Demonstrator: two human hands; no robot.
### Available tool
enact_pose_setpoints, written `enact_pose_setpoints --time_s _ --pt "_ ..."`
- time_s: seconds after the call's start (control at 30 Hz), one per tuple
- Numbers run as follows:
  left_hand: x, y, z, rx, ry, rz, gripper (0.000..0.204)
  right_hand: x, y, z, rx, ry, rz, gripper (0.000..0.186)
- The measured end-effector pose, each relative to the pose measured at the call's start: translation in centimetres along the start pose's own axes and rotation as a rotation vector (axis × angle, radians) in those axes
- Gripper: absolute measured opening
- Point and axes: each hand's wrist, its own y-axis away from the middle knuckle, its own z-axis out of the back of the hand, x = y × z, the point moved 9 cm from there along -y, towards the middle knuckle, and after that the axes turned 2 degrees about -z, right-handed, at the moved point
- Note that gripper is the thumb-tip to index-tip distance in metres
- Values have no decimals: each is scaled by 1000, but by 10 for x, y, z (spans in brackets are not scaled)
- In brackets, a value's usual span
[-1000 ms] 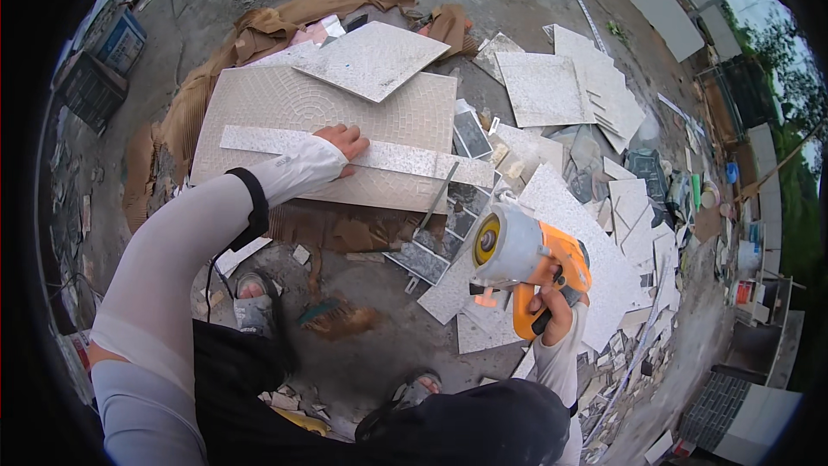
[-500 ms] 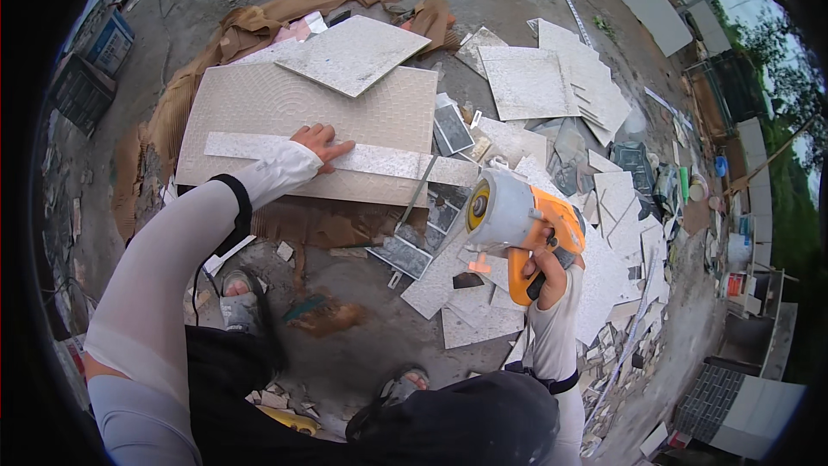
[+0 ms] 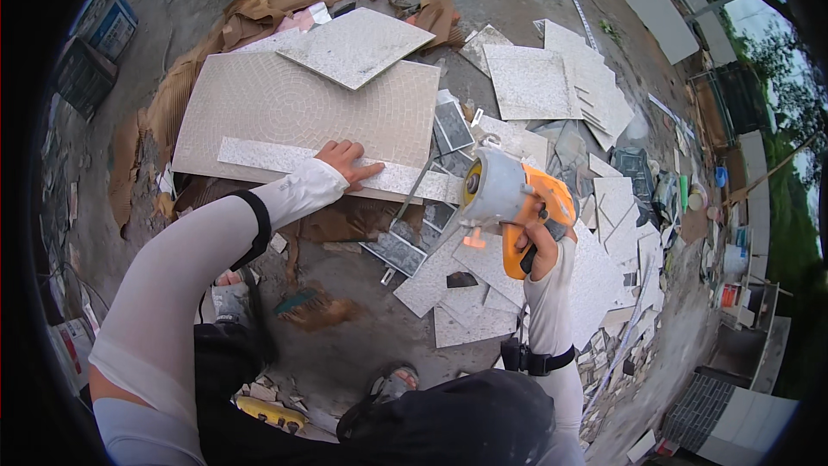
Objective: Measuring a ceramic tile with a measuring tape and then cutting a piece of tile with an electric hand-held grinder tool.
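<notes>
My left hand (image 3: 347, 164) lies on a narrow speckled white tile strip (image 3: 267, 155), fingers stretched out and pressing from above. The strip rests along the near edge of a large beige patterned tile (image 3: 233, 103), its right end jutting past that tile's right edge. My right hand (image 3: 542, 246) is closed around the handle of an orange and grey handheld tile cutter (image 3: 504, 190). A yellow disc-like part shows at the cutter's left side, close to the strip's right end. Whether the blade touches the strip is hidden by the grey guard.
A square speckled tile (image 3: 355, 47) lies across the patterned tile's far side. Stacked white tiles (image 3: 535, 82) and broken offcuts (image 3: 479, 298) spread to the right. Torn brown cardboard (image 3: 246, 22) lies behind. My sandaled feet are below; a yellow tool (image 3: 272, 412) lies near them.
The tile strip has shifted toward me and tilted lower at its right end. My left hand has moved right and nearer with it. The cutter has moved slightly left and away from me.
</notes>
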Motion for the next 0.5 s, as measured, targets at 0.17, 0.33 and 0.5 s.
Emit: enact_pose_setpoints --time_s 0.17,0.33,0.5 --pt "-8 11 3 -235 6 79 59 -3 -12 -7 5 44 -2 34" --pt "-8 15 0 -305 44 106 57 -12 -23 -19 35 44 22 30" --pt "-6 17 3 -344 57 110 55 -30 -40 -27 97 36 14 29"
